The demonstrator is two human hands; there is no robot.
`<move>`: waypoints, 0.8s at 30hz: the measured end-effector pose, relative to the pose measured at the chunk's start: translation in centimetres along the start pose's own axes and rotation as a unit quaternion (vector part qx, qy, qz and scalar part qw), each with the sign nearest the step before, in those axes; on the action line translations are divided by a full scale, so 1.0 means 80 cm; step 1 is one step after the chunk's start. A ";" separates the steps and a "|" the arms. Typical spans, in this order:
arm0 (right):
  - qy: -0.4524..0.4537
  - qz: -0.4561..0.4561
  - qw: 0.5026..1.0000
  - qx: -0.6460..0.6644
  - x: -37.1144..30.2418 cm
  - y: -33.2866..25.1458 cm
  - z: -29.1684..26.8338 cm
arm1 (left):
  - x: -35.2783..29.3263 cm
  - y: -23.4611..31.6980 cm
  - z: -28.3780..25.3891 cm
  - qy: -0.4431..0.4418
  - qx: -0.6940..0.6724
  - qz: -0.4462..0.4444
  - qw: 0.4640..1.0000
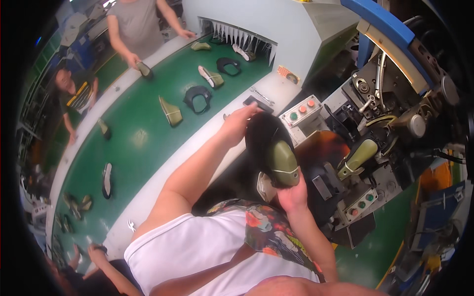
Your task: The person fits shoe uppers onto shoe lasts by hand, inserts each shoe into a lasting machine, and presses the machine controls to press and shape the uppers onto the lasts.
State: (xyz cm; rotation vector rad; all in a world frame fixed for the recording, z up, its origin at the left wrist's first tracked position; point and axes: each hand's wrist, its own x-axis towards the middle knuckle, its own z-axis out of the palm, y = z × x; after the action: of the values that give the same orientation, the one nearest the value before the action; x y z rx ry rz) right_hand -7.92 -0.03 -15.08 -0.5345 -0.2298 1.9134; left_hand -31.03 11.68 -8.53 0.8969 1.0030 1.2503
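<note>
Between my hands, in front of the machine, is an olive-green shoe last [284,160] with a black shoe upper [264,130] around its far part. A thin pale band crosses the last near a small round hole. My left hand [241,123] grips the upper's far left edge, its fingertips partly hidden. Under the last's near end, my right hand [293,191] is closed around it from below. Another green last [360,155] sits in the machine [365,103] on the right.
Left, a green conveyor belt [140,140] carries several lasts and black uppers [197,98] toward a hood with strip curtains [237,34]. Control boxes with buttons [302,109] flank the machine. A wrench [261,94] lies on the ledge. Co-workers stand across the belt; another person's hands show lower left.
</note>
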 end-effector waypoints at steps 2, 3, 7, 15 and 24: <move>0.002 0.007 1.000 -0.002 -0.002 -0.006 -0.018 | -0.013 -0.005 0.006 -0.024 0.006 -0.013 1.000; 0.007 0.006 1.000 -0.003 -0.001 -0.005 -0.024 | -0.022 -0.002 0.005 -0.032 0.010 -0.019 0.999; -0.034 0.013 0.999 -0.023 -0.011 -0.021 -0.019 | -0.001 -0.051 0.018 0.115 0.255 0.146 0.949; -0.035 0.035 0.999 -0.004 0.022 -0.034 -0.001 | 0.072 -0.082 0.014 0.278 0.331 0.239 0.869; -0.014 0.011 0.999 -0.051 0.032 -0.033 0.004 | 0.155 -0.155 -0.037 0.197 0.141 -0.042 0.969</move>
State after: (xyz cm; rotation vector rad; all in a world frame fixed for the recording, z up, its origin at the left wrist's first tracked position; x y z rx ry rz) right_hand -6.72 3.34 -14.37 -0.5806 -0.3419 1.9393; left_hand -29.39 22.59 -22.51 0.8255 1.5491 1.2587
